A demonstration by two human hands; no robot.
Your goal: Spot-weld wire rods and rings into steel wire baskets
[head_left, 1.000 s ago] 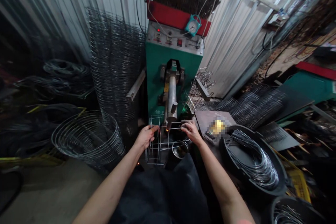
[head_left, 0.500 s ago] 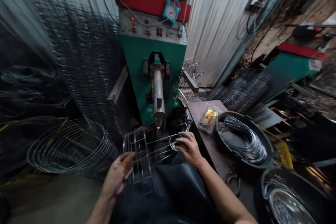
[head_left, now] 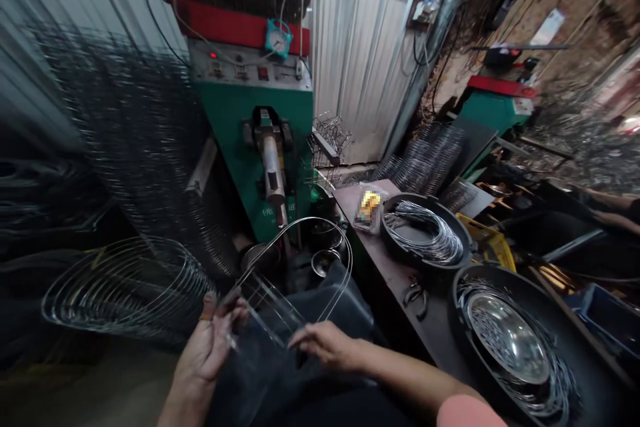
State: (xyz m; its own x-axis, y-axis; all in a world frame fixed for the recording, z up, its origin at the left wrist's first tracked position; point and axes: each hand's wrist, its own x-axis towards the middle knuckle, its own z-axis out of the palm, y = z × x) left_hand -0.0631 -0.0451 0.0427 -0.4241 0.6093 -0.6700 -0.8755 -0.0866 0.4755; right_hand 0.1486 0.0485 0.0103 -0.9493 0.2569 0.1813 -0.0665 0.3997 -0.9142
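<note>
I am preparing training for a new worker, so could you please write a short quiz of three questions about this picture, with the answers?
1. What is between the person's left hand and right hand?
A) a red plastic cup
B) a silver wire frame
C) a flat wooden board

2. True or false: the round, shiny metal bowl is inside a round black tray.

3. Where do the dark, curved-handled pliers lie?

Key:
1. B.
2. True; there are also thin metal wires around the bowl.
3. On the flat, grey-brown table, outside the tray.
</note>
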